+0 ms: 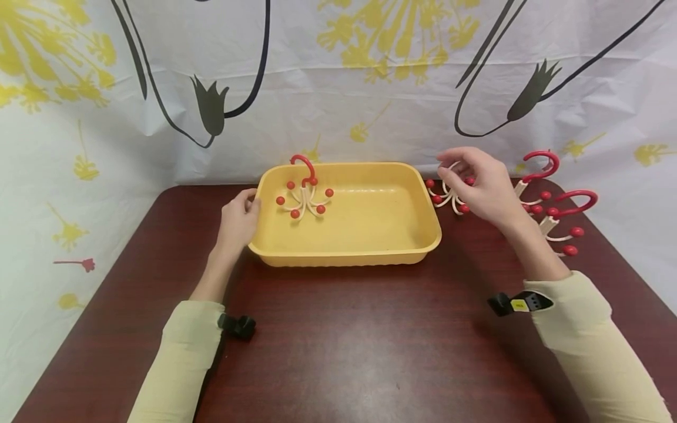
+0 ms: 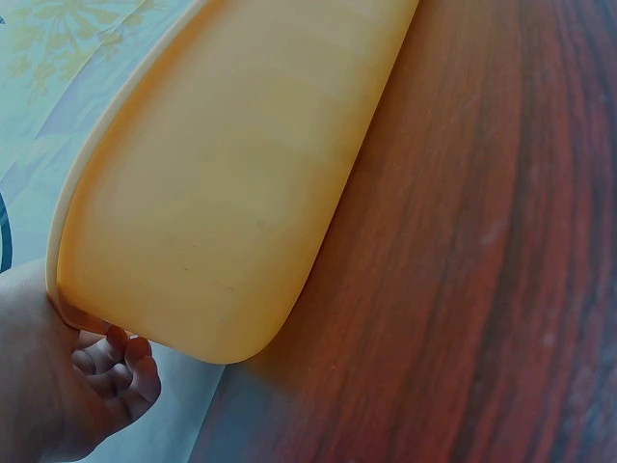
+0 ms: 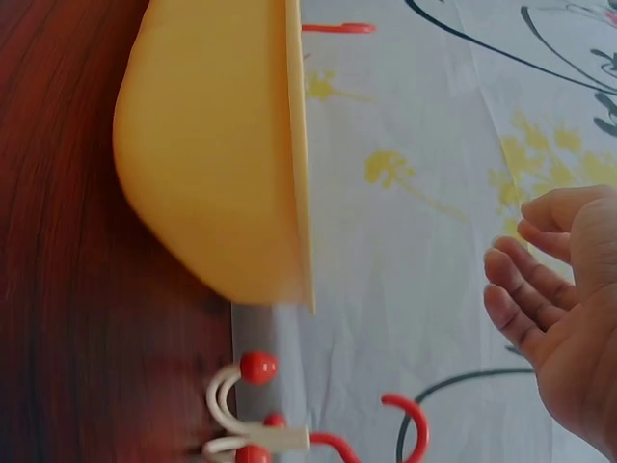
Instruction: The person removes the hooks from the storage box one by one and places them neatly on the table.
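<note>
A yellow plastic tray [image 1: 370,220] rests on the table. My left hand [image 1: 239,220] grips its left rim; in the left wrist view the fingers [image 2: 116,371] curl beneath the tray's edge [image 2: 72,193]. Inside the tray, on the left, stands a hanger [image 1: 304,202] with a red hook and pale curved arms ending in red balls. My right hand [image 1: 483,185] is raised beyond the tray's right end, fingers loosely bent and holding nothing. Just behind it is a similar hanger [image 1: 451,197], partly covered by the hand. The right wrist view shows one such hanger [image 3: 280,440] below the hand.
Two more hangers, one farther back [image 1: 520,187] and one nearer [image 1: 549,224], stand at the table's right side, partly hidden by my right forearm. A patterned white sheet [image 1: 296,117] hangs behind the dark wooden table [image 1: 359,335].
</note>
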`<state>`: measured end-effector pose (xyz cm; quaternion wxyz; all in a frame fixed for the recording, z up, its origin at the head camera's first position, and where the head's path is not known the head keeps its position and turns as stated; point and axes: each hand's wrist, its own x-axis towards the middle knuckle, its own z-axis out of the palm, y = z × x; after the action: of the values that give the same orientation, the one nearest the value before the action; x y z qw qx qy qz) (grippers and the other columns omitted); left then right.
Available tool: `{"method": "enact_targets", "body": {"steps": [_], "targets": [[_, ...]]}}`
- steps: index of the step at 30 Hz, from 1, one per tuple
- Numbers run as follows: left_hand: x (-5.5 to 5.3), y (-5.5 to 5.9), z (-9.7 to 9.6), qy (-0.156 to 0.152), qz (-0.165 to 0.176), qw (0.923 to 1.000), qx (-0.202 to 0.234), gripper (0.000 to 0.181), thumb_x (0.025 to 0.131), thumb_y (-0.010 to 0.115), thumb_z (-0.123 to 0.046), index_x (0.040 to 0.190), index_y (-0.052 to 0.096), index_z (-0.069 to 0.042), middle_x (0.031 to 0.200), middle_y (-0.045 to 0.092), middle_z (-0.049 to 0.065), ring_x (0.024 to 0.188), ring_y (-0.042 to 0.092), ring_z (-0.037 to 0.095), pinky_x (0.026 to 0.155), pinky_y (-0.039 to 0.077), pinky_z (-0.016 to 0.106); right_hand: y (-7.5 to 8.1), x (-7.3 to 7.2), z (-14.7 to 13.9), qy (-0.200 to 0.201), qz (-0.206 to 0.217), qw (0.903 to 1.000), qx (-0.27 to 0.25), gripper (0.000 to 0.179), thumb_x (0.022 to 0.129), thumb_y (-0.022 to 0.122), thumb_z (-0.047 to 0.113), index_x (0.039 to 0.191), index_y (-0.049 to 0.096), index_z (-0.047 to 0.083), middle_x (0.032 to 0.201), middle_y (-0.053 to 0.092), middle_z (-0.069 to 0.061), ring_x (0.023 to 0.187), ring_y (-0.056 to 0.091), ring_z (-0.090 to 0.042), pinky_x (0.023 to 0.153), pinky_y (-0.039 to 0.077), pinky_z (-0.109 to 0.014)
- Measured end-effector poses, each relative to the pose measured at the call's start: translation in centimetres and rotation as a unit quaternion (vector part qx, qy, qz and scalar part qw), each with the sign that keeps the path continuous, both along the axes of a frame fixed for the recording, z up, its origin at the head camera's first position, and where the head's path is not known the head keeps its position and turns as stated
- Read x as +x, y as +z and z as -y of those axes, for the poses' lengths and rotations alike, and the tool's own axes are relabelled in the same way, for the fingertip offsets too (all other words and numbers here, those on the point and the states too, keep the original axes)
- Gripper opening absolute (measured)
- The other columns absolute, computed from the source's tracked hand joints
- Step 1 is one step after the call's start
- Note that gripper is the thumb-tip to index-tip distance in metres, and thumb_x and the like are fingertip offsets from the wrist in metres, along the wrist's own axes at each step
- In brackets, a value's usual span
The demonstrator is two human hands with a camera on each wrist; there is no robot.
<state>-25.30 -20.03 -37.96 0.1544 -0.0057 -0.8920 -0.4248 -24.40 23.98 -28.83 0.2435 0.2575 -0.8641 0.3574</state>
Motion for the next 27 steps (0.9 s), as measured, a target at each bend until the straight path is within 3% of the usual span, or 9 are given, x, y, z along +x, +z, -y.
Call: {"method": "enact_targets", "body": {"steps": [11, 18, 27], "targets": [[0.0, -0.1, 0.1, 0.0, 0.0, 1.0, 0.002, 0.038, 0.105, 0.049, -0.015, 0.139, 0.056, 0.003, 0.092, 0.061, 0.019, 0.082, 0.059, 0.031, 0.075, 0.049, 0.04, 0.0, -1.4, 3.4, 0.029, 0.03, 0.9989, 0.023, 0.027, 0.097, 0.066, 0.015, 0.123, 0.068, 0.005, 0.103, 0.068, -0.005, 0.083, 0.061, -0.004, 0.073, 0.046, -0.018], [-0.1, 0.0, 0.1, -0.001, 0.008, 1.0, 0.001, 0.039, 0.106, 0.048, -0.015, 0.139, 0.055, 0.003, 0.094, 0.061, 0.019, 0.083, 0.059, 0.031, 0.076, 0.049, 0.04, 0.0, -1.9, 5.7, 0.05, 0.048, 0.9971, 0.03, 0.026, 0.098, 0.065, 0.015, 0.122, 0.068, 0.005, 0.102, 0.068, -0.007, 0.086, 0.063, -0.018, 0.075, 0.046, -0.023], [0.0, 0.2, 0.0, 0.002, 0.015, 0.9999, -0.001, 0.04, 0.106, 0.048, -0.017, 0.14, 0.055, 0.001, 0.095, 0.061, 0.018, 0.084, 0.059, 0.03, 0.076, 0.05, 0.04, -0.2, -2.6, 8.6, 0.072, 0.065, 0.9948, 0.031, 0.027, 0.099, 0.066, 0.018, 0.122, 0.067, 0.005, 0.103, 0.067, -0.007, 0.087, 0.064, -0.018, 0.074, 0.048, -0.029]]}}
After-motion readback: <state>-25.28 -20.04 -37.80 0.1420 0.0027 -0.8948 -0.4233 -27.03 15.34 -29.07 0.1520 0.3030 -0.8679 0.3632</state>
